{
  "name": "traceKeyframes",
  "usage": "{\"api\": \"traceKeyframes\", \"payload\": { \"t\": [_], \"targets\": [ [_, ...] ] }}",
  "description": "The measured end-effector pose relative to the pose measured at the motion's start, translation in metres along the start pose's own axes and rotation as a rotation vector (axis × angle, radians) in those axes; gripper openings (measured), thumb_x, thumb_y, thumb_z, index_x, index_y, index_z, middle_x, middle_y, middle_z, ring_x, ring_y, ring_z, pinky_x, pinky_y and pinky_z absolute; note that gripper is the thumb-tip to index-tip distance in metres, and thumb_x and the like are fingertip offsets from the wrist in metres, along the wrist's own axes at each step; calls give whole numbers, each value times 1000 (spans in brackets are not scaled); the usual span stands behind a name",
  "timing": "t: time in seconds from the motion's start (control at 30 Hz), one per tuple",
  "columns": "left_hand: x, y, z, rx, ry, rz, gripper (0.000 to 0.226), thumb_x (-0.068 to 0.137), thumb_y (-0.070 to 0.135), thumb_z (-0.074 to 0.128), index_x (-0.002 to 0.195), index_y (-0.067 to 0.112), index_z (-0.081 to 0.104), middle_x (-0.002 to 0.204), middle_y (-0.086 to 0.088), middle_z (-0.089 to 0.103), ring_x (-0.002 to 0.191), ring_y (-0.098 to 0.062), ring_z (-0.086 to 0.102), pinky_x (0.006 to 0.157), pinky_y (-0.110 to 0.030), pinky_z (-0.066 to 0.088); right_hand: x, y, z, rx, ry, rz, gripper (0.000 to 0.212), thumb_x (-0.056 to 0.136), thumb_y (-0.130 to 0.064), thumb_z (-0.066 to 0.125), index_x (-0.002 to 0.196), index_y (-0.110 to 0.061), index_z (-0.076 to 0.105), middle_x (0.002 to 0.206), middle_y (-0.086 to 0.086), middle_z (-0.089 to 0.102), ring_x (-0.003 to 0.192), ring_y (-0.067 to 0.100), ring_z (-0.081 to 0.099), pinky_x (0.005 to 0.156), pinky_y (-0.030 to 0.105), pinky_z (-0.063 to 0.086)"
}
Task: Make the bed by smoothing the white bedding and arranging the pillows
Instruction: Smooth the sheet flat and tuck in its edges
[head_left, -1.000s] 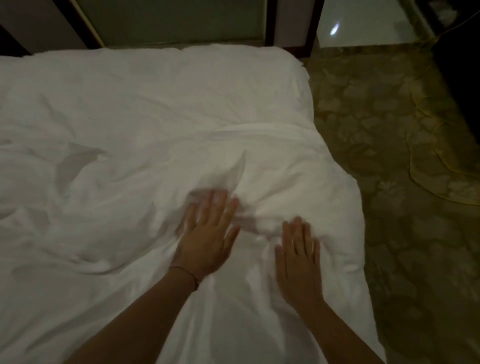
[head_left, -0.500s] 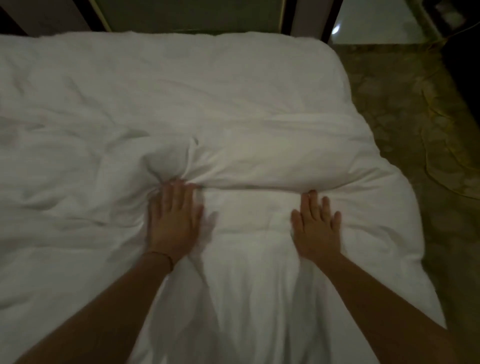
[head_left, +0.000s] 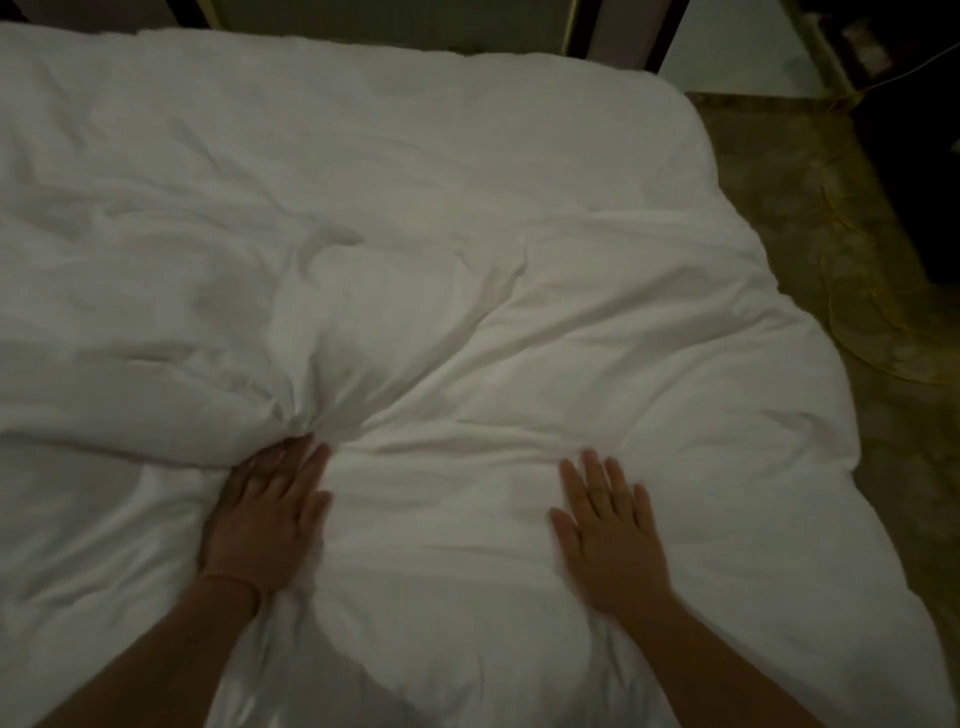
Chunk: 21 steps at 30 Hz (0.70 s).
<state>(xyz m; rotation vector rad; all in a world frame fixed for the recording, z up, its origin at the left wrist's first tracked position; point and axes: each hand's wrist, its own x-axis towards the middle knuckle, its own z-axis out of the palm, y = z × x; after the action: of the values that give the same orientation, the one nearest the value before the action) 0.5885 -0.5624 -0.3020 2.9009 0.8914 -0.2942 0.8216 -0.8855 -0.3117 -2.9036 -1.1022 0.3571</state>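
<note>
Head view, dim light. White bedding (head_left: 467, 218) covers the bed and fills most of the frame, from the far edge at the top to the near edge at the bottom, with its right edge draping toward the floor. Both hands lie palm down on the near part of the bedding, well apart. The left hand (head_left: 265, 514) is flat with fingers extended and close together; its fingertips touch the base of a bunched ridge of folds (head_left: 332, 374) that rises just beyond it and fans out toward the centre of the bed. A thin band (head_left: 236, 582) circles the left wrist. The right hand (head_left: 610, 530) is flat with fingers slightly spread, resting on smoother fabric; neither hand holds anything. Long creases run from the ridge toward the right edge. To the right of the bed lies patterned carpet (head_left: 857, 312), crossed by a thin yellowish cord (head_left: 836, 291). Beyond the far edge stand dark vertical posts (head_left: 665, 41) and a pale panel (head_left: 737, 52). No pillow can be told apart from the bedding.
</note>
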Motion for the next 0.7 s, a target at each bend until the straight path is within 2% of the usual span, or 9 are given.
{"api": "traceKeyframes", "payload": {
  "t": [0.07,0.17,0.27,0.37,0.5,0.63,0.7],
  "targets": [
    [2,0,0,36,7,-24,63,99,49,24,144,13,51,150,-11,47,133,-34,47,114,-52,25,3,-1,5,-10,32,2,61,99,-50,33,156,-27,28,164,1,19,151,26,18,118,52,19],
    [1,50,0,-6,38,-104,65,99,50,23,146,12,46,153,-14,42,140,-38,36,112,-58,19,0,-7,4,2,41,-7,61,100,-48,32,156,-25,27,164,3,18,151,28,17,118,53,17],
    [6,126,-2,-130,37,72,66,103,51,7,154,17,32,163,-10,25,150,-34,21,114,-58,16,2,-11,2,37,-6,27,61,99,-51,25,156,-29,24,165,1,14,151,29,13,117,55,15],
    [20,189,-4,-247,16,204,59,104,52,7,158,31,16,167,1,8,153,-27,5,119,-51,7,13,-21,-1,86,7,9,59,99,-48,25,154,-29,29,163,2,20,149,29,21,114,55,16],
    [41,222,-2,-300,-25,206,59,101,55,5,157,37,1,165,7,-11,150,-19,-21,122,-47,-6,33,-16,-7,88,81,-53,59,96,-42,31,153,-24,33,161,4,26,147,30,28,112,55,20],
    [78,219,-16,-250,40,237,64,98,57,-7,157,33,2,165,6,-10,151,-20,-19,121,-49,-8,65,-10,-12,63,115,-52,59,100,-44,22,157,-26,23,165,3,15,151,29,17,116,58,20],
    [104,212,-27,-194,84,238,63,100,54,-3,158,32,5,166,5,-8,152,-21,-17,120,-48,-10,81,-16,-18,81,119,-45,59,101,-47,16,158,-28,18,165,2,11,152,27,11,118,59,16]
  ]
}}
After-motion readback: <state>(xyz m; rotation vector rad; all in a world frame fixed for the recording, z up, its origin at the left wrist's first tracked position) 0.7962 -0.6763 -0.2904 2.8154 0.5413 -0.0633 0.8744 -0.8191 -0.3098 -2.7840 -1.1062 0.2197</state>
